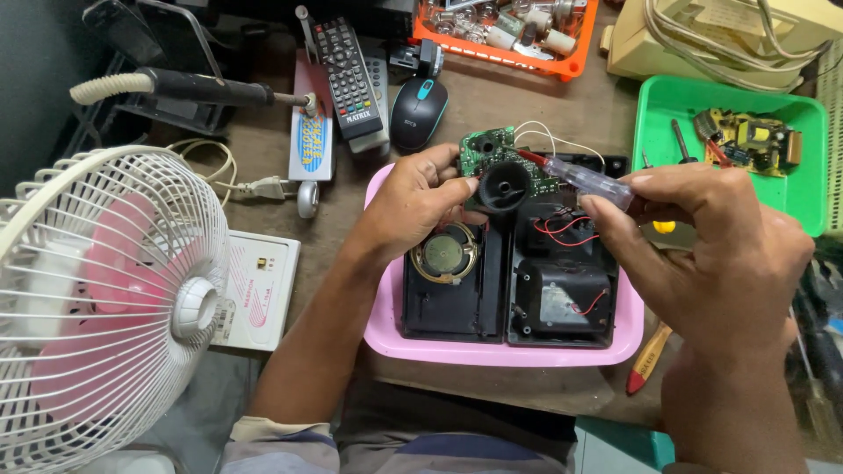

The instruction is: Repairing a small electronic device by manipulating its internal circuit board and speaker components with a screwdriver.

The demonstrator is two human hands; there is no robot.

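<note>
**A:** What does the head camera show in the middle?

**B:** A pink plastic tray (386,338) on a brown workbench, holding an opened black radio casing (505,290) with a round speaker (446,254) in its left half and red wires in its right half. The left hand (413,197) grips a green circuit board (488,154) with a black round dial, lifted just above the casing. The right hand (702,241) pinches a clear-handled tester screwdriver (575,174), whose tip touches the board's upper edge.

**A:** What surrounds them?

**B:** To the left, a white desk fan (105,303) fills the near corner, partly covering a white box (263,290). Behind it a soldering iron (189,88) rests with its tip beside a remote control (345,75) and a black computer mouse (418,112). At the top, an orange basket (571,60) of small parts. To the right, a green tray (654,114) carries another circuit board (751,140).

**A:** Anything blocking the view?

**B:** The right hand and forearm cover the tray's right rim and most of a red-tipped tool (647,358) lying beside it.
</note>
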